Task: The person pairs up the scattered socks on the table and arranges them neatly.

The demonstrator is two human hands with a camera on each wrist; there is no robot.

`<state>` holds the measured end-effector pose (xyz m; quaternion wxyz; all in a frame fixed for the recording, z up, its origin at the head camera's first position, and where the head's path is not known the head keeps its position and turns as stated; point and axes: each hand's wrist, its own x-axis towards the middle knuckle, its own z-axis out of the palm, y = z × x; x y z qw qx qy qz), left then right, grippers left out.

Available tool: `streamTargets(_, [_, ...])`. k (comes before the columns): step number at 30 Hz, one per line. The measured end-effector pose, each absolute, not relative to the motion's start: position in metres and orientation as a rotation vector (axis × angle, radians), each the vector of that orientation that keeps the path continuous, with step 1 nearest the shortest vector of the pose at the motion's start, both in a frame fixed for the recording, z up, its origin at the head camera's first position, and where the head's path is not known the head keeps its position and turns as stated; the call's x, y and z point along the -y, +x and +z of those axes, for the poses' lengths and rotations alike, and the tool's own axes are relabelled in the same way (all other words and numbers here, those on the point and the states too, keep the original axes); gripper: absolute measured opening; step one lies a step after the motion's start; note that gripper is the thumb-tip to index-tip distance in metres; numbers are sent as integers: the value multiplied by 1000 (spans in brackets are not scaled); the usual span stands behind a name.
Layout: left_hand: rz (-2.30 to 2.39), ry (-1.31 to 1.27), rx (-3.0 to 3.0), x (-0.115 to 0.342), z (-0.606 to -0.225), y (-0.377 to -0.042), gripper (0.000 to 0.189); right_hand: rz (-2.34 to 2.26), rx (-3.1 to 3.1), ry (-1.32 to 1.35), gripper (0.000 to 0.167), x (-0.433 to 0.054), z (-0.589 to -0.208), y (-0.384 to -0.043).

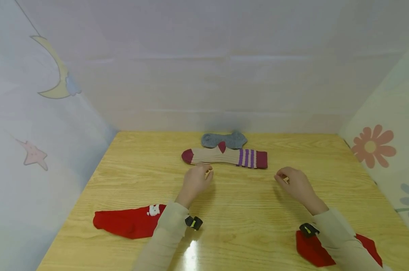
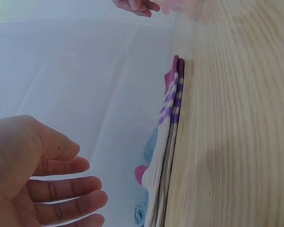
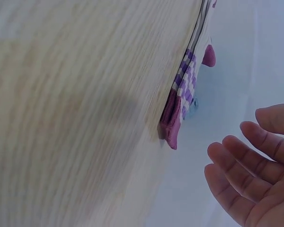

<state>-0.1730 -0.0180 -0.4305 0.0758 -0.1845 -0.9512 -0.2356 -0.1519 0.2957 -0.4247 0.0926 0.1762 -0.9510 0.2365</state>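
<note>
Two beige socks point(image 1: 211, 155) with maroon toes, heels and cuffs and purple stripes lie stacked flat at the back of the table. In the left wrist view their layered edges point(image 2: 163, 161) show. My left hand point(image 1: 196, 180) hovers just in front of the toe end, fingers loosely bent and holding nothing. To the right, my right hand point(image 1: 295, 182) hovers in front of the cuff end, also holding nothing; the right wrist view shows its fingers point(image 3: 241, 175) relaxed and apart from the maroon cuff point(image 3: 172, 118).
Grey socks point(image 1: 224, 140) lie behind the striped pair, against the wall cloth. A red sock point(image 1: 129, 222) with a white animal patch lies front left, partly under my left sleeve. Another red sock point(image 1: 312, 250) lies under my right forearm.
</note>
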Motion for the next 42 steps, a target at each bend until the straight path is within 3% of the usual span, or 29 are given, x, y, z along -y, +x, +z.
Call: streamTargets(42, [-787, -918, 2904, -27, -438, -127, 27, 745, 2884, 204, 11, -354, -438, -76])
